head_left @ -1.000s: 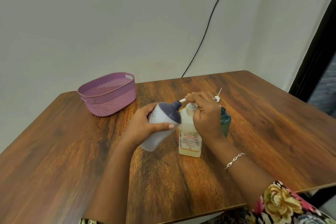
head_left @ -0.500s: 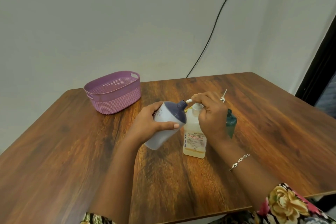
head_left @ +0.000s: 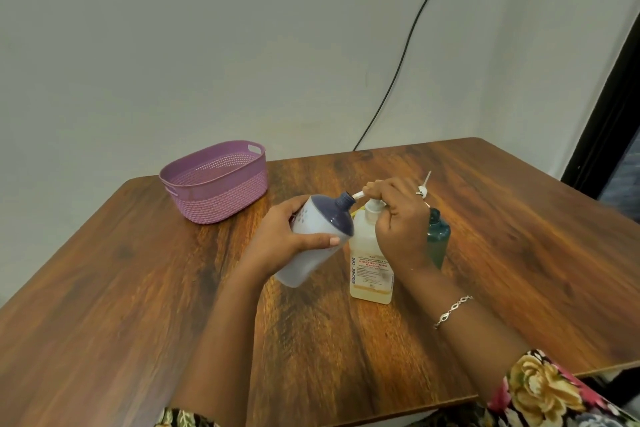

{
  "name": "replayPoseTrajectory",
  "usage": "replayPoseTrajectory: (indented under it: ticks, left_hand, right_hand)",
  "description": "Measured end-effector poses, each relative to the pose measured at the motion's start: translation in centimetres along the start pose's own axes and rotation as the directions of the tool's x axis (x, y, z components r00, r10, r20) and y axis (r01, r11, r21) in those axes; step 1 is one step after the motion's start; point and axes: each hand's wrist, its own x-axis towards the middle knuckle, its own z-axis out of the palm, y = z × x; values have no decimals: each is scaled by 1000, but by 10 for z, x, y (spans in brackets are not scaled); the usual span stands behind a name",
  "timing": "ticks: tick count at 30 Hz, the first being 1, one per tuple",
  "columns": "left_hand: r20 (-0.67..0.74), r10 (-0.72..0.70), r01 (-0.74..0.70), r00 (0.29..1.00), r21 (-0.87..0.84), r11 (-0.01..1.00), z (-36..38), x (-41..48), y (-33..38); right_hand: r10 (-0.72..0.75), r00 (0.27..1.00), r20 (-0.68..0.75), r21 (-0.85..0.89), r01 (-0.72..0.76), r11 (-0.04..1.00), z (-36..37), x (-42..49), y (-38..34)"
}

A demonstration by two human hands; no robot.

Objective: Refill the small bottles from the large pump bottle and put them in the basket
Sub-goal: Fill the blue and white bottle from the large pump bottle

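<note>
Head view: your left hand (head_left: 284,239) grips the white, navy-shouldered small bottle (head_left: 322,229), tilted with its neck up-right against the nozzle (head_left: 358,195) of the pale-yellow large pump bottle (head_left: 370,270). Your right hand (head_left: 398,225) curls over the pump head. Any flow is hidden. A teal bottle (head_left: 438,236) stands half-covered behind that hand, and the purple plastic basket (head_left: 221,201) sits far left.

A wooden bench (head_left: 131,295) with dark brown, strongly streaked grain fills the lower part of the view. Its far edge sits against a plain, pale grey-white wall (head_left: 207,45). 1 thin black cable (head_left: 408,45) runs down this wall in a slant and drops out of sight behind the bench's far edge. Past the far right corner a 2nd pale wall (head_left: 571,28) meets the first. A black frame (head_left: 604,121) rises along the right side. Soft, even light leaves a faint sheen on the wood.
</note>
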Motion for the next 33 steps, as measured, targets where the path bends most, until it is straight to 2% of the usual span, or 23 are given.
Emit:
replayPoseTrajectory:
  ticks: [18,26,33]
  left_hand:
    - [4,15,-15,1000,11,1000,-1,5,-3]
    - [20,16,-16,1000,16,1000,1,5,-4]
    - [20,9,-10,1000,12,1000,-1,5,-3]
  right_hand:
    - [14,1000,23,4,-14,1000,1,16,3]
    - [-52,998,29,-72,54,996,4,7,3]
    - [13,999,33,3,-14,1000,0,17,2]
